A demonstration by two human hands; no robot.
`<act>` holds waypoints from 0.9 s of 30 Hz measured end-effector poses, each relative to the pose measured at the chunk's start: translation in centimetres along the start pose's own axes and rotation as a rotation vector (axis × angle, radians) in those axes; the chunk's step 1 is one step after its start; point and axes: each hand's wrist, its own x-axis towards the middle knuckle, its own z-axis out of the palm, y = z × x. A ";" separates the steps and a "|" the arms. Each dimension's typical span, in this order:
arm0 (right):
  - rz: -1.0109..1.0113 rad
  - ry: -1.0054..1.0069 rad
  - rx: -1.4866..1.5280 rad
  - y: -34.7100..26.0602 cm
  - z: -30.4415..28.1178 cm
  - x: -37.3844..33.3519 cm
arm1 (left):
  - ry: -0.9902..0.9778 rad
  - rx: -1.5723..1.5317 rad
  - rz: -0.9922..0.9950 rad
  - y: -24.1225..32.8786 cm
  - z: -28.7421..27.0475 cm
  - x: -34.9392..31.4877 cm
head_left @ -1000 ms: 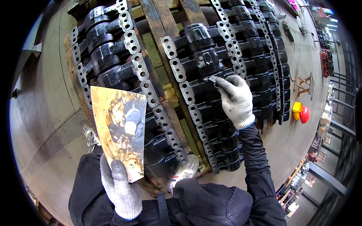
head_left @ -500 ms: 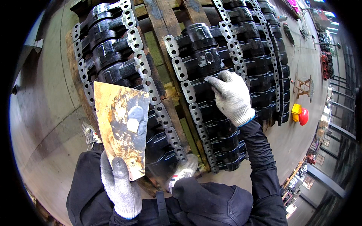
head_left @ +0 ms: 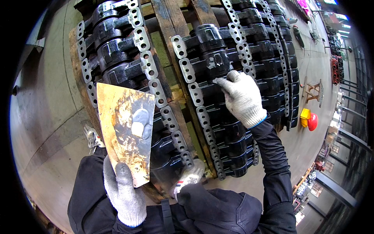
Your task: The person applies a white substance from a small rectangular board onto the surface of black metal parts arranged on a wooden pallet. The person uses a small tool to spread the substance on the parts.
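Note:
My left hand (head_left: 126, 197), in a grey-white knit glove, grips a tan board (head_left: 111, 113) by its lower end, thumb on top. Smears cover the board, and a grey lump of paste (head_left: 141, 117) with a whitish part sits on it. My right hand (head_left: 244, 99), also gloved, is closed with thumb and forefinger together. A small thin grey piece (head_left: 215, 80) pokes out from its fingertips; its kind is unclear. The hand hovers at a row of glossy black rollers (head_left: 208, 37) with grey holed end plates. Pale patches (head_left: 217, 61) mark one roller just beyond my fingers.
Another row of black rollers (head_left: 111, 52) lies to the left, on wooden pallet beams (head_left: 167, 19). My shoe (head_left: 191, 175) is by the near end of the rows. On the floor at right are a yellow container (head_left: 305, 117), a red round object (head_left: 313, 122) and a wooden stand (head_left: 313, 91).
My right hand has moved slightly right, still closed, and the view has shifted a little. My left hand keeps the board in nearly the same place.

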 end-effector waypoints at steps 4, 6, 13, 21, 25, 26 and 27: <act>-0.016 0.022 -0.014 0.2 0.0 -0.1 | -0.007 -0.006 0.004 0.2 0.1 -0.1; -0.023 0.023 -0.021 0.3 -0.1 -0.1 | -0.002 -0.013 -0.001 0.0 -0.1 -0.1; -0.016 0.009 -0.038 0.3 -0.7 -0.2 | 0.021 -0.025 -0.005 -0.1 0.1 -0.1; 0.015 0.009 -0.008 0.3 -0.9 -0.4 | 0.008 -0.035 0.011 -0.2 0.1 0.1; 0.022 0.009 0.021 0.3 -0.6 -0.2 | 0.020 0.004 0.013 -0.2 0.1 0.1; 0.019 0.018 0.012 0.3 -0.5 -0.1 | 0.016 0.002 0.015 -0.1 0.1 0.1; 0.016 0.027 0.002 0.4 -0.4 0.0 | 0.011 0.000 0.017 -0.1 0.1 0.1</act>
